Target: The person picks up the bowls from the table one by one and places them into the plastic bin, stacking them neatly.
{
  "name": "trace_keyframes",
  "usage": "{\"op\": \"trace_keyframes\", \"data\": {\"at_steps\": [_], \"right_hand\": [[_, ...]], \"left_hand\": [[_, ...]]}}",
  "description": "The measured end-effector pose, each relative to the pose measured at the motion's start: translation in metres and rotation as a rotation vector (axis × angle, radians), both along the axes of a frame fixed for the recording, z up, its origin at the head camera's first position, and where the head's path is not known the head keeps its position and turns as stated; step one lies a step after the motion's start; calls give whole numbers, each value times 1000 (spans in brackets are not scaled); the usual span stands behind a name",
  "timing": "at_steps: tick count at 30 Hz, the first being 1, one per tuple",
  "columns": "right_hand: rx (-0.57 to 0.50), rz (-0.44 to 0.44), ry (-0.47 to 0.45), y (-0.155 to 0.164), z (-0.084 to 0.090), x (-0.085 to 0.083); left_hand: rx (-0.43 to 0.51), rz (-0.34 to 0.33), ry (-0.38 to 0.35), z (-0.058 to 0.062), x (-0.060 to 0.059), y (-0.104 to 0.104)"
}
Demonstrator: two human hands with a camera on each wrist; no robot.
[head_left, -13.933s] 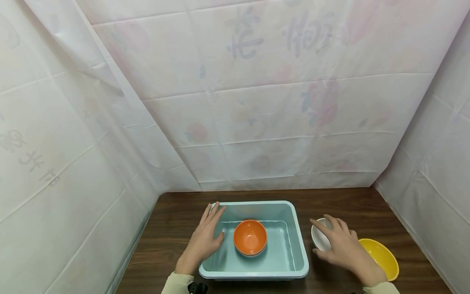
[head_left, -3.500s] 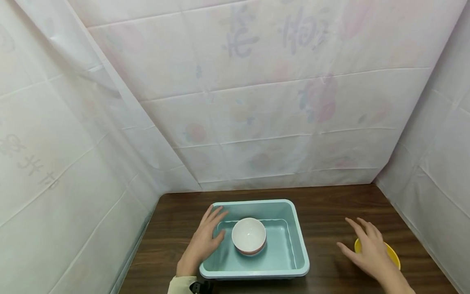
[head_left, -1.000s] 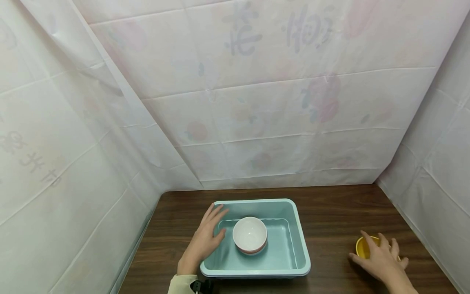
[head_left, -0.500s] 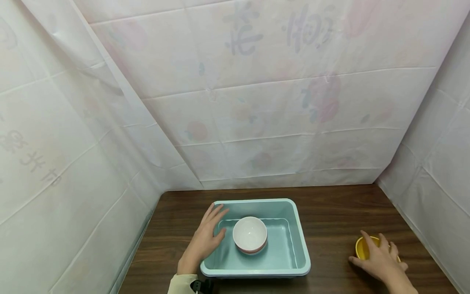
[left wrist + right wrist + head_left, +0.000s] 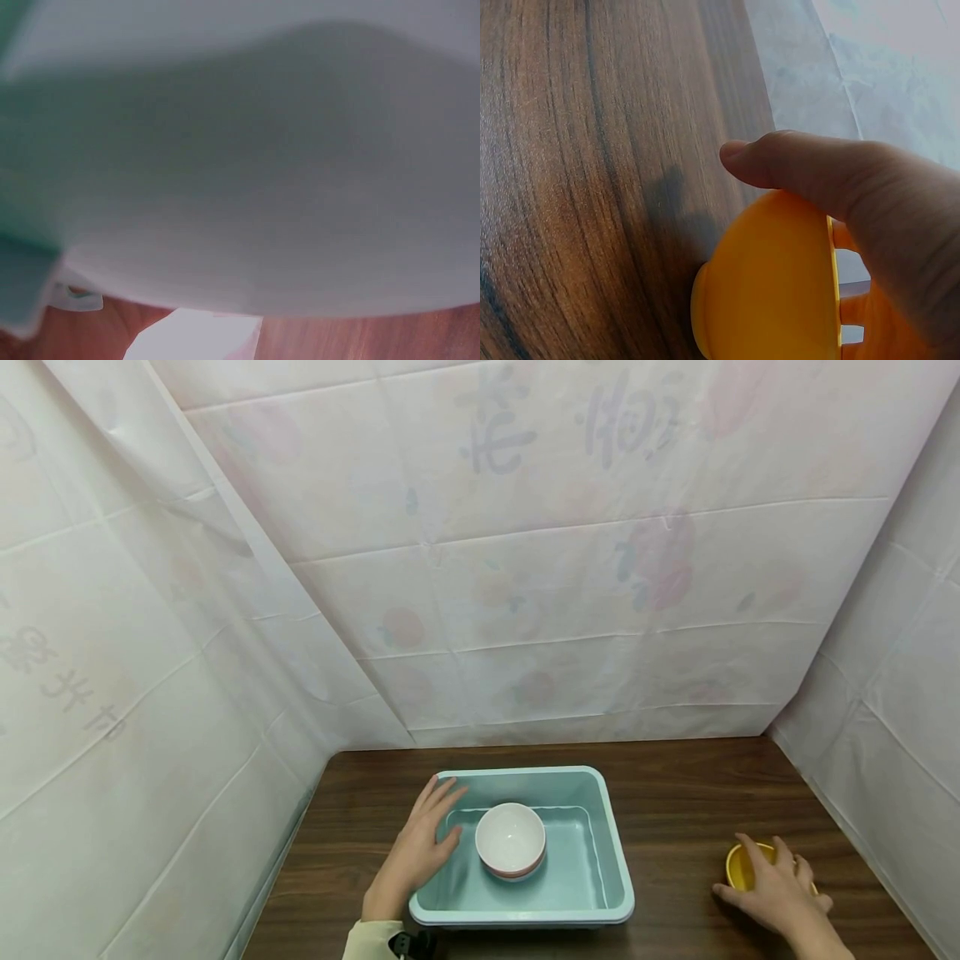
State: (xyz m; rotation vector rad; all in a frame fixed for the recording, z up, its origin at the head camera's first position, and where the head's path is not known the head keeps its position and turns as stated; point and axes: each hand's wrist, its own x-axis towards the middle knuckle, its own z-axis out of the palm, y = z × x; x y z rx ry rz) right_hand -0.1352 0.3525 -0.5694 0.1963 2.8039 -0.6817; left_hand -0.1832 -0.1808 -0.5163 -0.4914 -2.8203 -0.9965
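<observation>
A white bowl (image 5: 510,838) sits on top of a small stack of bowls inside the pale blue plastic tub (image 5: 521,917); a reddish band shows beneath its rim. Along the tub's left side lies my left hand (image 5: 415,853), its fingers outstretched over the rim and apart from the bowls. To the right, my right hand (image 5: 782,893) grips a yellow bowl (image 5: 741,868) from above. The right wrist view shows the thumb (image 5: 802,161) against the outside of the yellow bowl (image 5: 772,285), while the other fingers reach across its mouth and are partly hidden.
The dark wooden table (image 5: 675,793) carries the tub and the yellow bowl. White printed sheets (image 5: 570,610) enclose its back and sides. A blurred pale surface (image 5: 247,187) fills most of the left wrist view.
The white bowl, first on the table under my right hand, now sits on the orange one in the tub. My right hand has moved right and taken hold of the yellow bowl.
</observation>
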Motion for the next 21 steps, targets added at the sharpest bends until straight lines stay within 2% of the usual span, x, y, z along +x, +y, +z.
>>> {"op": "trace_keyframes", "data": {"at_steps": [21], "right_hand": [[24,-9,20,2,-3,-3]], "left_hand": [[-3,4,-5,0,0,0]]}}
